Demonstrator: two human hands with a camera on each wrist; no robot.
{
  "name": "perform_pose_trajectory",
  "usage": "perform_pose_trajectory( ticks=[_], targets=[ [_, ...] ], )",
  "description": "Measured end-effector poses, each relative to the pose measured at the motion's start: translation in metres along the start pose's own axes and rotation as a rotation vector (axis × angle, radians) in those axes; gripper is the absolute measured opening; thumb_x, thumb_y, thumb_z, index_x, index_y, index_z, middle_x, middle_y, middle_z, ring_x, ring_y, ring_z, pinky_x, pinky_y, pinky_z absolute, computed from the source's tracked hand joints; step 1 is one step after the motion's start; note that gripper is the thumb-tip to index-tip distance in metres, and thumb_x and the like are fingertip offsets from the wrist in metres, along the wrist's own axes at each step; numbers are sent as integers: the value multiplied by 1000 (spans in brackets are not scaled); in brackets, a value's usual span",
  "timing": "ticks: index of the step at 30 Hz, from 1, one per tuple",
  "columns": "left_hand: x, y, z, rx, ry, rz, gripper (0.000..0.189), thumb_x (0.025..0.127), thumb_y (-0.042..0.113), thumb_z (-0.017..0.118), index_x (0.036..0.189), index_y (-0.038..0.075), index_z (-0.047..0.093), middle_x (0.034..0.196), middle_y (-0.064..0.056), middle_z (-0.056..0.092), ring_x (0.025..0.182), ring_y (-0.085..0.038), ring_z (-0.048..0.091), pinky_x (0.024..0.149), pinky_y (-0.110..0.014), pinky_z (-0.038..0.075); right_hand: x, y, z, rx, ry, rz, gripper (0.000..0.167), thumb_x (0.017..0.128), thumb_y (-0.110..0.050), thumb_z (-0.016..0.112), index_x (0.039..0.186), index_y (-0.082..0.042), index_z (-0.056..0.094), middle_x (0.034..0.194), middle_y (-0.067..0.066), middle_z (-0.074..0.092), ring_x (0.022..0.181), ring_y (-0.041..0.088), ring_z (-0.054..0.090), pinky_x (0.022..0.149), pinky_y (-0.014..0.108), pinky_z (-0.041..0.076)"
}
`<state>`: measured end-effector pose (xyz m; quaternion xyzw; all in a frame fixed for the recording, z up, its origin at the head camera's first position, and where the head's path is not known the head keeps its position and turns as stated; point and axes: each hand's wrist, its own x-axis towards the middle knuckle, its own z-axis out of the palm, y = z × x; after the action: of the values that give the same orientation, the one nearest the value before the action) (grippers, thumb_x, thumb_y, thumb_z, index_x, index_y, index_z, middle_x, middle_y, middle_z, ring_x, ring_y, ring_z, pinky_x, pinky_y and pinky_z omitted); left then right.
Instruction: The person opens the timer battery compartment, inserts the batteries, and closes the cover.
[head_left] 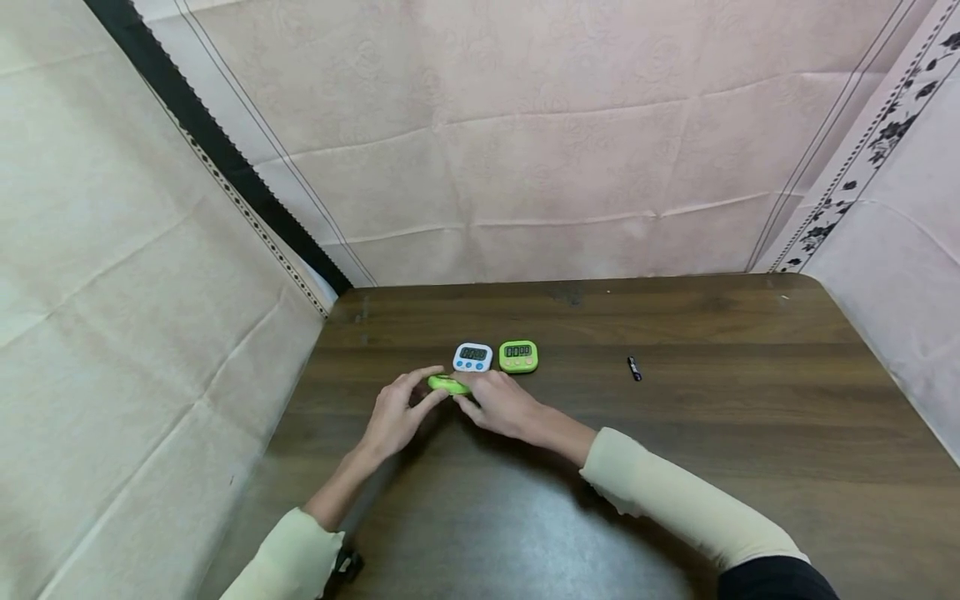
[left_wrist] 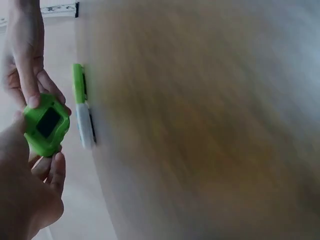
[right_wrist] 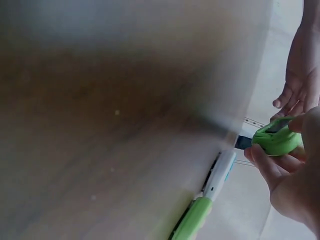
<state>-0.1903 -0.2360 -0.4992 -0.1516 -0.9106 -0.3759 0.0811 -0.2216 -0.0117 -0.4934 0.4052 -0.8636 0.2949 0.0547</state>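
Both hands hold one green digital timer (head_left: 447, 385) just above the wooden table. My left hand (head_left: 395, 414) pinches its left end between thumb and fingers. The other end is gripped by my right hand (head_left: 506, 405), thumb nearest me. In the left wrist view the timer (left_wrist: 41, 142) turns a face with a dark rectangle toward the camera. It appears tilted in the right wrist view, where fingers cover part of it. Just beyond the hands sit a white timer (head_left: 472, 357) with blue buttons and a second green timer (head_left: 518, 357), side by side with their displays up.
A small dark battery-like cylinder (head_left: 634, 368) lies on the table (head_left: 712, 433) to the right of the timers. Pale patterned cloth (head_left: 562, 167) hangs behind the table and at both sides. A black object (head_left: 347, 565) shows at the left wrist.
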Motion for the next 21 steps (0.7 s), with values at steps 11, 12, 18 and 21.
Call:
perform_pose_trajectory(
  ticks=[11,12,18,21],
  targets=[
    [15,35,11,-246,191,115,33,101,15,75,134,10,71,108,-2,77,90,-25,71,81,-33,60,-23,-11,-35,319,151,128,25,106,-2,64,130,3,63,105,13,74,87,17,71,74,27,60],
    [16,40,12,-267,194,117,34,100,14,76,134,9,72,108,-2,77,89,-26,71,81,-33,60,-26,-12,-39,386,157,144,25,106,-1,63,130,4,62,112,16,74,93,21,73,78,27,61],
    [21,67,23,-365,174,58,35,99,14,78,134,9,72,112,-5,80,96,-22,74,88,-34,61,-44,-7,-60,733,173,231,31,108,3,56,139,11,54,136,31,65,119,39,70,98,41,60],
    [23,78,29,-406,140,25,34,99,13,78,132,6,73,112,-7,80,99,-21,75,87,-30,61,-54,-5,-71,854,178,266,35,109,5,53,142,11,48,140,34,60,123,43,67,99,44,59]
  ],
)
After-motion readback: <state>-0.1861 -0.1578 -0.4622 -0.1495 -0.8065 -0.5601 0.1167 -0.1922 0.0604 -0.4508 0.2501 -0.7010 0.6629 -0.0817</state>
